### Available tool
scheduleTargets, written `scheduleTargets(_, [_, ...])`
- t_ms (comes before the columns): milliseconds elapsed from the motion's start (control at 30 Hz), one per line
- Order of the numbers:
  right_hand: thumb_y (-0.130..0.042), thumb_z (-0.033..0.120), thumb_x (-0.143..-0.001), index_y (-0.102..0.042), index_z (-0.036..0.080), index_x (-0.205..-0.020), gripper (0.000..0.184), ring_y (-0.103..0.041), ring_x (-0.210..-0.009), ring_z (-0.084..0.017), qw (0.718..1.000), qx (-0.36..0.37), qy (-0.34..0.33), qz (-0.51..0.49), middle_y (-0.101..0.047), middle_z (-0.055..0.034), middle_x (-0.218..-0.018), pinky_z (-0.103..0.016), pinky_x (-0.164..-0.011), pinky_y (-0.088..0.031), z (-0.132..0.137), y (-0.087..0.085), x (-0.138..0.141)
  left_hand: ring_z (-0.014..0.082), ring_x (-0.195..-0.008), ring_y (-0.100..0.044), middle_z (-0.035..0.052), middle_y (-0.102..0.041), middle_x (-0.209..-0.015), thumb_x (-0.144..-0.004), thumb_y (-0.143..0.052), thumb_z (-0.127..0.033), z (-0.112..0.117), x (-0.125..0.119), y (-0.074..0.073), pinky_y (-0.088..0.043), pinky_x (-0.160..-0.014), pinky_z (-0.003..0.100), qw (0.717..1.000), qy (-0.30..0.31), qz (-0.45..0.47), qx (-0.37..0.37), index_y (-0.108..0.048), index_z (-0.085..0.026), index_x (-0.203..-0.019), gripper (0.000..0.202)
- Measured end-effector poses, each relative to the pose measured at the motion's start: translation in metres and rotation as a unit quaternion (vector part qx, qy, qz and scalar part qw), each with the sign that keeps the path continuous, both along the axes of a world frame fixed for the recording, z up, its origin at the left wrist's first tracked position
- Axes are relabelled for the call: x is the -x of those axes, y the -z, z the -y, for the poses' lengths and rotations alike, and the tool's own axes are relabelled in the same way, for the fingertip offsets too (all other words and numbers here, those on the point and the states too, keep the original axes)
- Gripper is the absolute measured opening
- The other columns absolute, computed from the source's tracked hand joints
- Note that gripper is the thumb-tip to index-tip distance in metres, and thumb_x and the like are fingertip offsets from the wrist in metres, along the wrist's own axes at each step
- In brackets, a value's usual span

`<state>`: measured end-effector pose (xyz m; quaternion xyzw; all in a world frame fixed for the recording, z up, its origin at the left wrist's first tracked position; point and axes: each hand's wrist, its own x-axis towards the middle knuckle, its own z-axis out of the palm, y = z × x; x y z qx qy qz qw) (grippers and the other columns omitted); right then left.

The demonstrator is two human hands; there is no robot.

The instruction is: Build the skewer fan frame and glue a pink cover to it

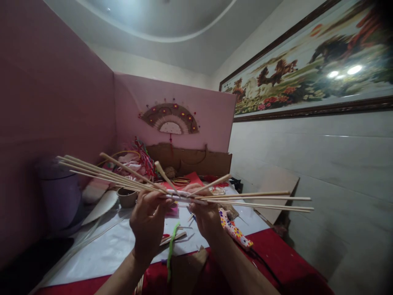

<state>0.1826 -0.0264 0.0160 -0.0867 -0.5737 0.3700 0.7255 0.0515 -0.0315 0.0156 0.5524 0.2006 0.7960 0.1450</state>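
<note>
Held up between both hands is a fan frame [184,198]: a pale curved base seen nearly edge-on, with several thin wooden sticks [132,169] spreading out to the left and right. My left hand [149,221] is closed on the base's left end, fingers behind and thumb in front. My right hand [204,215] grips the right end the same way, below the right-hand sticks [260,197]. The fingertips are partly hidden behind the base. Beneath the hands, a green fuzzy strip [172,250] hangs over loose stick pieces [173,238].
A flower-patterned glue gun [235,229] with a black cord lies right of my right hand. A cup [127,197] stands left, near a purple container [59,196]. Coloured strings [143,157] pile up behind. A finished decorated fan [172,116] hangs on the pink board [208,106].
</note>
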Motion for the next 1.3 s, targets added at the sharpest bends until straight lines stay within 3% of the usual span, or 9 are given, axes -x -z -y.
scheduleTargets(167, [-0.071, 0.020, -0.063, -0.065, 0.023, -0.081, 0.019, -0.055, -0.077, -0.018, 1.000, 0.008, -0.005, 0.006, -0.062, -0.0030, -0.091, -0.030, -0.062, -0.043, 0.002, -0.001, -0.001, 0.0113, -0.070, -0.060, 0.0006, -0.055, -0.086, -0.069, -0.066, -0.011, 0.001, 0.000, -0.002, -0.054, -0.059, 0.025, 1.000, -0.016, -0.006, -0.008, -0.061, -0.019, -0.081, 0.015])
scheduleTargets(467, [-0.070, 0.026, -0.066, -0.066, 0.026, -0.075, 0.011, -0.056, -0.077, -0.021, 0.999, 0.035, 0.040, 0.011, -0.065, -0.0042, -0.085, -0.037, -0.075, -0.045, 0.002, 0.003, -0.001, 0.0126, -0.074, -0.060, 0.0017, -0.055, -0.089, -0.069, -0.065, -0.011, 0.001, -0.002, -0.002, -0.055, -0.061, 0.026, 1.000, -0.018, -0.008, -0.014, -0.061, -0.019, -0.082, 0.015])
scheduleTargets(700, [-0.070, 0.026, -0.066, -0.067, 0.026, -0.076, 0.010, -0.056, -0.068, -0.019, 0.998, 0.048, 0.023, 0.017, -0.064, -0.0028, -0.073, -0.032, -0.062, -0.044, 0.001, 0.005, -0.001, 0.0108, -0.069, -0.060, -0.0004, -0.054, -0.084, -0.069, -0.065, -0.010, 0.000, -0.002, -0.001, -0.055, -0.062, 0.026, 1.000, -0.025, -0.010, -0.014, -0.061, -0.020, -0.081, 0.016])
scheduleTargets(967, [-0.068, 0.023, -0.068, -0.067, 0.025, -0.078, 0.010, -0.058, -0.072, -0.020, 0.998, 0.046, 0.029, 0.019, -0.065, -0.0032, -0.074, -0.032, -0.062, -0.044, -0.004, 0.011, -0.001, 0.0108, -0.066, -0.060, -0.0010, -0.054, -0.083, -0.069, -0.065, -0.013, 0.002, -0.004, -0.003, -0.056, -0.060, 0.026, 1.000, -0.012, 0.001, -0.008, -0.060, -0.019, -0.081, 0.014])
scheduleTargets(1167, [-0.069, 0.022, -0.067, -0.066, 0.025, -0.081, 0.015, -0.060, -0.084, -0.021, 0.999, 0.024, 0.039, 0.028, -0.066, -0.0020, -0.079, -0.036, -0.077, -0.045, -0.001, 0.009, -0.001, 0.0114, -0.066, -0.061, -0.0005, -0.055, -0.085, -0.069, -0.066, -0.014, 0.002, -0.003, -0.005, -0.057, -0.059, 0.027, 1.000, 0.008, 0.017, 0.000, -0.060, -0.019, -0.080, 0.013])
scheduleTargets(1300, [-0.072, 0.028, -0.064, -0.064, 0.026, -0.094, 0.031, -0.059, -0.093, -0.023, 0.999, 0.029, 0.029, 0.031, -0.067, -0.0024, -0.094, -0.041, -0.087, -0.044, 0.005, 0.003, 0.001, 0.0115, -0.061, -0.063, 0.0002, -0.060, -0.087, -0.070, -0.065, -0.016, 0.004, -0.001, -0.009, -0.057, -0.055, 0.028, 0.999, 0.029, 0.025, 0.011, -0.059, -0.018, -0.082, 0.014])
